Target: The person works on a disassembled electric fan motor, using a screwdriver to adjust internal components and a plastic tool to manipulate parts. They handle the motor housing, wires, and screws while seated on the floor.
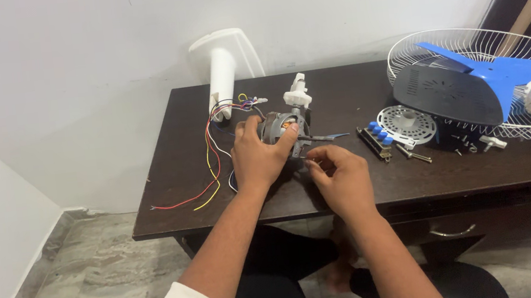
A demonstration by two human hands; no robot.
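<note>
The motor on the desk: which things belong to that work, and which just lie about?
In hand: left hand, fan motor, right hand, small screw, coloured wires.
Lying about: switch block, fan grille, blue blade, white stand.

The left grip [258, 156] hides much of the motor [280, 130]; the small part pinched in the right grip [342, 177] is too tiny to identify.

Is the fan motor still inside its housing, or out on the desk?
Out. The bare fan motor sits on the dark desk, gripped by the left hand, with its coloured wires trailing loose.
</note>
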